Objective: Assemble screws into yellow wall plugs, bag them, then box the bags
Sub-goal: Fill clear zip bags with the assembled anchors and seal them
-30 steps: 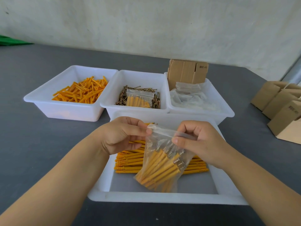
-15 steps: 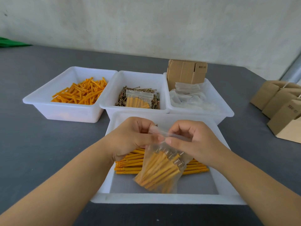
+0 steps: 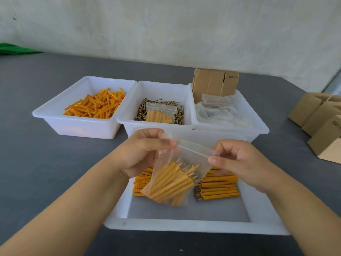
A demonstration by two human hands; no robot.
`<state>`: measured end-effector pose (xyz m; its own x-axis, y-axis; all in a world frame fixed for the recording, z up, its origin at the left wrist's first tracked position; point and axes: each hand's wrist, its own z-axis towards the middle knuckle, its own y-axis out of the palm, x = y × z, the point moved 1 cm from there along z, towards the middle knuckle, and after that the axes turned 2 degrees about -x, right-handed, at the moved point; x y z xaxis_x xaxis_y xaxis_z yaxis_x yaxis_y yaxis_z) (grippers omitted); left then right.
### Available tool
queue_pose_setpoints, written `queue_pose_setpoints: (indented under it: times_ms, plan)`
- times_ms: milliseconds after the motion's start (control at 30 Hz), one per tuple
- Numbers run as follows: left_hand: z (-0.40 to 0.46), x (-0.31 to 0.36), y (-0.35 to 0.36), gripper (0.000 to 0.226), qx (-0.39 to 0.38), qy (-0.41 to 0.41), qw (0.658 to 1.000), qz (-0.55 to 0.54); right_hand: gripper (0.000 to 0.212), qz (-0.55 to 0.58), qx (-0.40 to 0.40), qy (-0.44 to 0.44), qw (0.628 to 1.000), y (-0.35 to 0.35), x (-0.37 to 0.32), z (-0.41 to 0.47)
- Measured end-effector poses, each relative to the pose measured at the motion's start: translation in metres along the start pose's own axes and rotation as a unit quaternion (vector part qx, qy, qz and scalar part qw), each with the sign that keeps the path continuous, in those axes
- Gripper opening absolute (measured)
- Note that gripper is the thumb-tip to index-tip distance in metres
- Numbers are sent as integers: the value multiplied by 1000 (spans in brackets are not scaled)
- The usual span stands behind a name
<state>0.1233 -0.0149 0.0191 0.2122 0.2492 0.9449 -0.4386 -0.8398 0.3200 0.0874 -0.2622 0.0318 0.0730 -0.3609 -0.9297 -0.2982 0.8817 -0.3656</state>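
A clear zip bag (image 3: 173, 180) filled with yellow wall plugs with screws in them hangs tilted over the near white tray (image 3: 195, 227). My left hand (image 3: 144, 150) pinches the left end of the bag's top strip. My right hand (image 3: 238, 159) pinches the strip's right end. Under the bag, assembled plugs (image 3: 217, 189) lie in rows on the tray floor. A second filled bag (image 3: 159, 115) rests on the loose screws (image 3: 140, 112) in the middle bin.
The left bin (image 3: 81, 124) holds loose yellow plugs (image 3: 96, 106). The right bin (image 3: 258, 126) holds empty clear bags (image 3: 219, 111) and flat cardboard (image 3: 215, 83). Folded cardboard boxes (image 3: 321, 122) stand at the table's right edge. Green cloth (image 3: 13, 49) lies far left.
My hands have slid apart along the bag's top strip: half a second ago their fingertips met at its middle, now each pinches one end.
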Motion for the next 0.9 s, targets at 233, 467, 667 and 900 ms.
queue_pose_setpoints:
  times_ms: [233,467,667,900]
  plan:
    - [1,-2,3,18,-112,-16,993,-23,18,218,-22,26,975,3,-5,5]
    - [5,-8,12,28,-107,-33,993,-32,42,288,9,42,957,7,-11,18]
    - [12,-4,11,42,39,81,994,-59,48,150,-151,101,972,26,-18,18]
    - [15,-4,3,45,52,-26,998,11,9,160,34,50,985,4,-51,91]
